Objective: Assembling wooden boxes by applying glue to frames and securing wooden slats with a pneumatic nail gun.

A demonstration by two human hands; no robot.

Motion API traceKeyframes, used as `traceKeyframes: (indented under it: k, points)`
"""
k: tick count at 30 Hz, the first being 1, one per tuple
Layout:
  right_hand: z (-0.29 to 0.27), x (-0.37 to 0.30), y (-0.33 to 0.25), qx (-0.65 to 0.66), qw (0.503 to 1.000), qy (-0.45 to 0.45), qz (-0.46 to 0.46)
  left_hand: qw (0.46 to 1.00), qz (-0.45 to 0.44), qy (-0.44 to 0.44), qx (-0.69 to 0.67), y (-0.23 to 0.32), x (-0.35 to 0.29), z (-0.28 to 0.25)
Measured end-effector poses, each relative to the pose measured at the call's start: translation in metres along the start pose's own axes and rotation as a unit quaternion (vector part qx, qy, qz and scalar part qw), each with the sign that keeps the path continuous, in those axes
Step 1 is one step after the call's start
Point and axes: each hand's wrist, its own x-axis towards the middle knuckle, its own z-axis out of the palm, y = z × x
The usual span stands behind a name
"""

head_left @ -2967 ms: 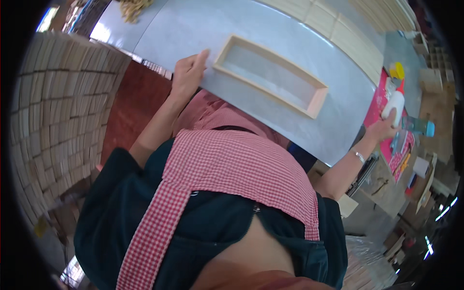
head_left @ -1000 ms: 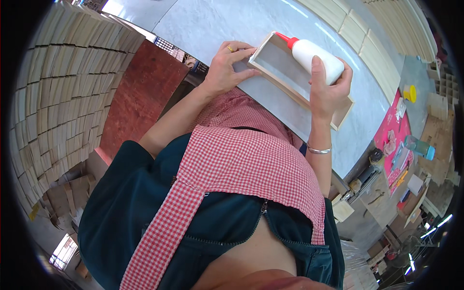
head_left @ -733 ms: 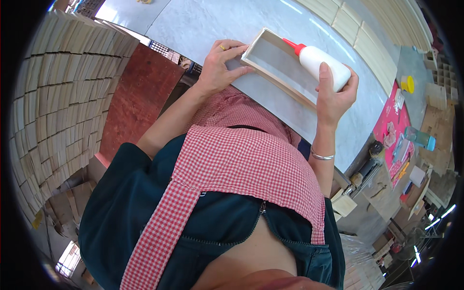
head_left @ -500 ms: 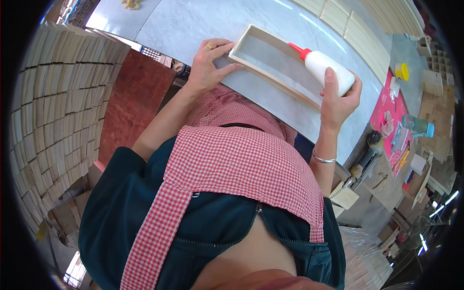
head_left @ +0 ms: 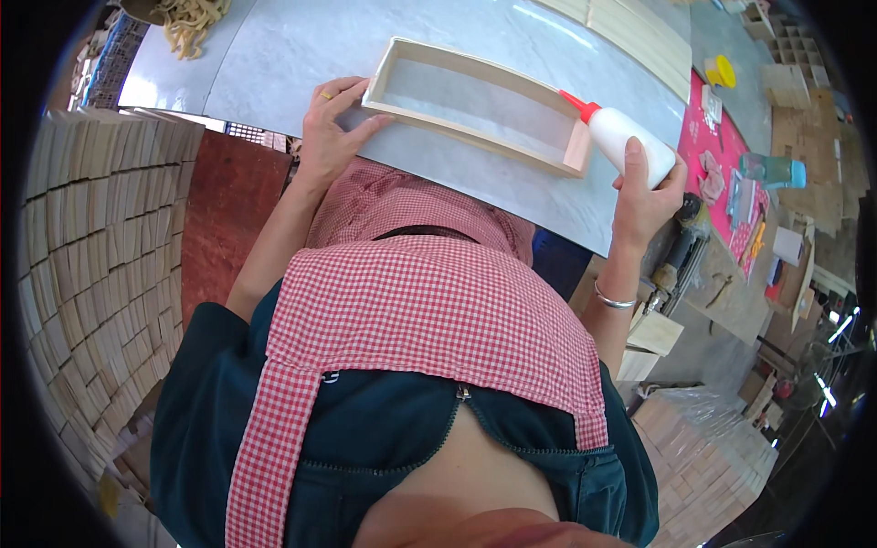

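A long, shallow wooden box frame (head_left: 475, 139) lies on the grey marbled tabletop (head_left: 301, 55), and the tabletop shows through its open middle. My left hand (head_left: 333, 130) grips the frame's left end, thumb along the near side and fingers at the end piece. In my right hand (head_left: 650, 187) is a white squeeze bottle (head_left: 630, 144) with a red pointed nozzle (head_left: 579, 107). The bottle is tilted, its tip pointing left at the frame's far right corner. Whether the tip touches the wood, I cannot tell.
Rubber bands (head_left: 190, 23) lie in a pile at the far left of the table. Pale wooden boards (head_left: 630, 36) line its far right. Stacked wood pieces (head_left: 100, 219) rise on the left. Beyond the table's right side are a pink surface (head_left: 703, 146) and a yellow tub (head_left: 720, 70).
The view has shifted, and the frame and my left hand appear farther left. Relative to the frame, the bottle has moved right along the far side to the right corner, uncovering the right end.
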Motion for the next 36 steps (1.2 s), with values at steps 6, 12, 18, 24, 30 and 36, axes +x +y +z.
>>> traceKeyframes:
  k: [6,12,18,24,30,36]
  points:
    - [-0.027,0.004,0.011,-0.007,0.999,0.034,0.037,1.000,-0.024,-0.007,0.010,0.000,-0.001,-0.002]
    - [-0.037,0.003,0.014,-0.010,0.998,0.053,0.040,1.000,-0.015,-0.007,0.011,-0.003,0.000,-0.001]
    - [-0.044,0.000,0.017,-0.007,0.998,0.052,0.029,1.000,-0.026,-0.013,0.010,-0.010,-0.001,0.001]
    - [-0.061,-0.015,0.008,-0.020,0.998,0.031,0.054,0.999,-0.016,-0.009,0.034,-0.009,-0.001,0.001]
    - [-0.077,-0.034,-0.006,-0.026,0.997,0.010,0.078,0.999,-0.011,-0.009,0.036,-0.008,0.001,0.000]
    - [-0.063,-0.046,-0.029,0.065,0.988,-0.042,0.133,0.999,0.012,-0.001,0.051,-0.008,0.001,-0.001]
